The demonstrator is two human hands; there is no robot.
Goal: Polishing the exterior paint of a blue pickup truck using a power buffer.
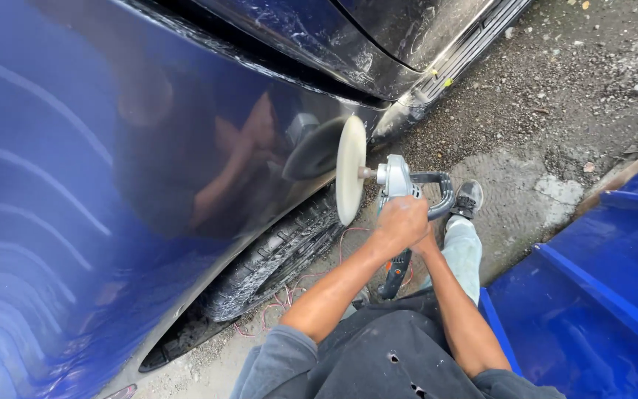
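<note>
While the left hand has its fingers clamped over the grey polisher, the right hand sits mostly hidden behind it, grip unclear. Its cream pad presses the blue car panel above the tyre.

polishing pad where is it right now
In the head view the round white polishing pad sits just right of centre, pressed against the blue car panel above the tyre, on the polisher under the left hand.
</note>
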